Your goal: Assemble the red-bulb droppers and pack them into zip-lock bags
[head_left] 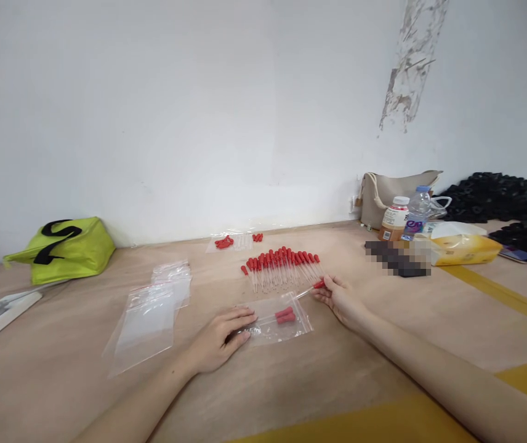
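the left hand lies flat, palm down, fingers extended and together, pressing the near-left corner of a small clear zip bag against the wooden surface. it grips nothing. the bag lies at the centre of the work area and contains two red-bulbed droppers, bulbs pointing toward 3 o'clock.

the right hand sits at 3 o'clock of the bag, fingers closed in a pinch on the red bulb of one dropper. the clear stem of this dropper points toward 8 o'clock, with its tip at the bag's open edge.

a row of droppers lies at 12 o'clock of the bag, bulbs away from the person. further toward 12 o'clock lies a clear bag with loose red bulbs. a pile of empty zip bags lies at 9 o'clock of the left hand. a green bag sits at 10 o'clock by the wall. two bottles and a tissue pack stand at 2 o'clock.
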### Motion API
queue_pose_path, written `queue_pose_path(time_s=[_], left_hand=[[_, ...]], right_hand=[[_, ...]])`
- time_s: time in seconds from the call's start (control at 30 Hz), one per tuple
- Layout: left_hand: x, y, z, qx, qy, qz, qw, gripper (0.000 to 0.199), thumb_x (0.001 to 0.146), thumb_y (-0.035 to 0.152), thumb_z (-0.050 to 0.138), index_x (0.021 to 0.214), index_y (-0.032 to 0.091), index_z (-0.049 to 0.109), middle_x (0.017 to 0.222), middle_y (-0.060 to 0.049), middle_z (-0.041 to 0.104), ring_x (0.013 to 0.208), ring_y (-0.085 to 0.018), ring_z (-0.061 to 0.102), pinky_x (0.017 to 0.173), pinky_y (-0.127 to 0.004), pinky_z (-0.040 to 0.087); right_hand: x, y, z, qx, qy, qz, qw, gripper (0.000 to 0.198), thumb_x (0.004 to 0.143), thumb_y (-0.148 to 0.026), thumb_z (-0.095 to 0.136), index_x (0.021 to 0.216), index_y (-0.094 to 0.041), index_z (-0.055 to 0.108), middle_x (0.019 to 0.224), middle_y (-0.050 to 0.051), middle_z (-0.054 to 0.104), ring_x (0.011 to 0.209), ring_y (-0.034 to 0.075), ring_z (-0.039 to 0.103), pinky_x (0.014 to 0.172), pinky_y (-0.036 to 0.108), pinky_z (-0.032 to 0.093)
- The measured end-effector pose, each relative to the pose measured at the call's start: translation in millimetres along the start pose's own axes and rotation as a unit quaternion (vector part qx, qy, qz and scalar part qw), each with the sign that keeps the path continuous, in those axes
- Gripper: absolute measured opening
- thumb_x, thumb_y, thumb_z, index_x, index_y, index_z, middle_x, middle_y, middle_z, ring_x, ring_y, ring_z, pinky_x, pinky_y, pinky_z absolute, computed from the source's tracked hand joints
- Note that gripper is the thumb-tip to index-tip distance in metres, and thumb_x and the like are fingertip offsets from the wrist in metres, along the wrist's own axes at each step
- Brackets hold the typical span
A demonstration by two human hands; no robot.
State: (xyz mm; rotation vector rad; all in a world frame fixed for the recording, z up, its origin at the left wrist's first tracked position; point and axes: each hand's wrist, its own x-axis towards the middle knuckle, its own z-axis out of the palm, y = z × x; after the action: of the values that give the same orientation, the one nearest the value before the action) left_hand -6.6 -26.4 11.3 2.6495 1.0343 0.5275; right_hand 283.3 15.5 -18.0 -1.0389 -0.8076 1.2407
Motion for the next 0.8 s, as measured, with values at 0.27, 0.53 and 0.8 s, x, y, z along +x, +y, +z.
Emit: queue_pose_path(time_s=[0.27, 0.53, 0.8], left_hand=[[-1.5, 0.2, 0.9, 0.0, 0.006, -0.006, 1.0, 0.035, 0.088, 0.032, 0.04, 0.121, 0.027, 0.046, 0.124, -0.002, 0.05, 0.115, -0.02, 0.042, 0.097, -0.04, 0.034], [-1.6, -0.8, 0.9, 0.007, 0.003, -0.023, 1.0, 0.038, 0.087, 0.033, 0.041, 0.125, 0.027, 0.04, 0.125, -0.002, 0.048, 0.115, -0.02, 0.042, 0.097, -0.039, 0.034], [-0.8, -0.1, 0.6, 0.0, 0.007, -0.018, 1.0, 0.038, 0.087, 0.033, 0.041, 0.125, 0.027, 0.041, 0.124, -0.003, 0.049, 0.113, -0.021, 0.044, 0.096, -0.04, 0.035]], right_hand=[[-12.0, -0.7, -2.6, 0.003, -0.061, 0.008, 0.998, 0.022, 0.071, -0.038, 0.059, 0.071, -0.02, 0.046, 0.065, 0.0, 0.058, 0.054, 0.01, 0.057, 0.056, 0.024, 0.048], [-20.6, 1.7, 2.9, -0.165, -0.142, -0.058, 0.974, 0.028, 0.06, -0.038, 0.068, 0.068, -0.015, 0.055, 0.054, -0.005, 0.053, 0.047, 0.006, 0.046, 0.049, 0.02, 0.038], [-20.4, 12.4, 16.5, -0.274, -0.135, -0.152, 0.94, 0.022, 0.064, -0.035, 0.063, 0.074, -0.016, 0.057, 0.07, 0.002, 0.061, 0.063, 0.014, 0.055, 0.059, 0.025, 0.043]])
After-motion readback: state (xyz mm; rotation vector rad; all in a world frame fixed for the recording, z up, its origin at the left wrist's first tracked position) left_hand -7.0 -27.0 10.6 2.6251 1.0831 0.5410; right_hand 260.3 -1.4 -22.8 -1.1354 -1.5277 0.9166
